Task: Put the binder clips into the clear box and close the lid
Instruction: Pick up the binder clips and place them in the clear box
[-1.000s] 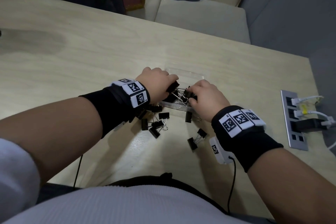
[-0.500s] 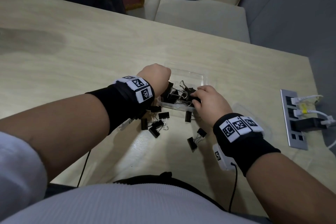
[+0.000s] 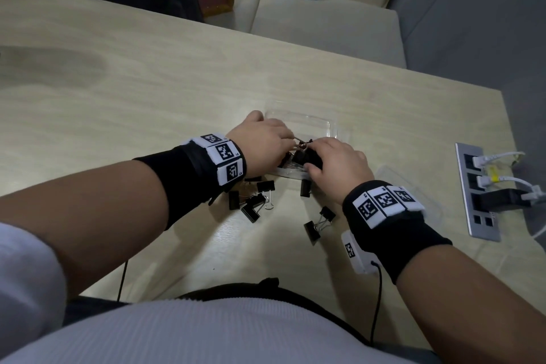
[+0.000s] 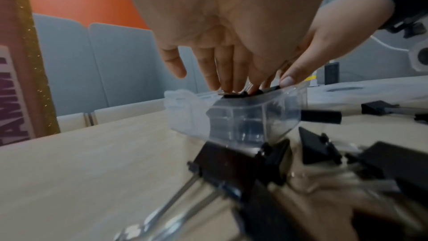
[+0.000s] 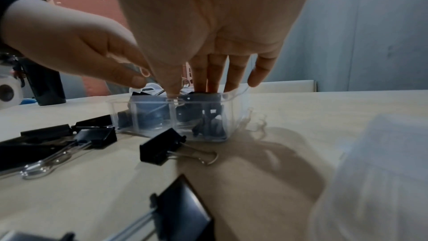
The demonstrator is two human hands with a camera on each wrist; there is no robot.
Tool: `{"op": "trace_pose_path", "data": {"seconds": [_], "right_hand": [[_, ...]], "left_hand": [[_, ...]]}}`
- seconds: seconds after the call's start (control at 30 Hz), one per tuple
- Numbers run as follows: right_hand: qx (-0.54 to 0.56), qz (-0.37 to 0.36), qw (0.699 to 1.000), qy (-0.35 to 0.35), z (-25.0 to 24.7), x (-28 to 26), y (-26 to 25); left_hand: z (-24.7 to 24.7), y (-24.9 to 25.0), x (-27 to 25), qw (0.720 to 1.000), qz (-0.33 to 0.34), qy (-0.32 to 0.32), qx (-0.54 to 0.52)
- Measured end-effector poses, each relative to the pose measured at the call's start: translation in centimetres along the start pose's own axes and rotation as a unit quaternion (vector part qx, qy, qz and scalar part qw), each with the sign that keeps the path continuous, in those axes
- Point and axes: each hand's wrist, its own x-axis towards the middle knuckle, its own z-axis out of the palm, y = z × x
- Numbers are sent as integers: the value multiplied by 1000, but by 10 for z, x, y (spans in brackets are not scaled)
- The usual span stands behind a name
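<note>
The clear box (image 3: 304,120) stands open on the wooden table, with a heap of black binder clips (image 3: 304,155) in its near end. My left hand (image 3: 291,142) and right hand (image 3: 313,154) meet over that heap. In the left wrist view the left hand (image 4: 222,72) points straight fingers down onto the clips in the box (image 4: 243,118). The right hand (image 5: 215,72) does the same, its thumb on the rim of the box (image 5: 176,116). Several loose clips (image 3: 251,204) lie in front of the box, two more (image 3: 319,221) nearer me. The clear lid (image 3: 425,195) lies right of my right wrist.
A metal socket panel (image 3: 478,195) with plugged cables is set in the table at the right edge. A pale sofa (image 3: 325,26) stands beyond the far edge. Thin black cables hang from both wrists over the near edge.
My left hand has moved right from the box's left end onto the heap. My right hand has moved forward over it, so the clips in the box are now mostly covered.
</note>
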Motion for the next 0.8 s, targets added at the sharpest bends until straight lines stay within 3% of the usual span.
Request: {"op": "trace_pose_path", "data": {"seconds": [0.13,0.43,0.67,0.8], "right_hand": [[-6,-2,1000,2,1,0,3],[-4,-40,999,7,5,-9,5],[-44,-56,997,-39,9,-14,11],[-63,-69,994,-57,7,-14,13]], "left_hand": [[4,-5,-8,998,-16,-58,4],[4,-11,-15,991,-26,-123,45],[9,-11,-16,989,-30,-134,55],[4,-13,-16,983,-23,-176,42]]}}
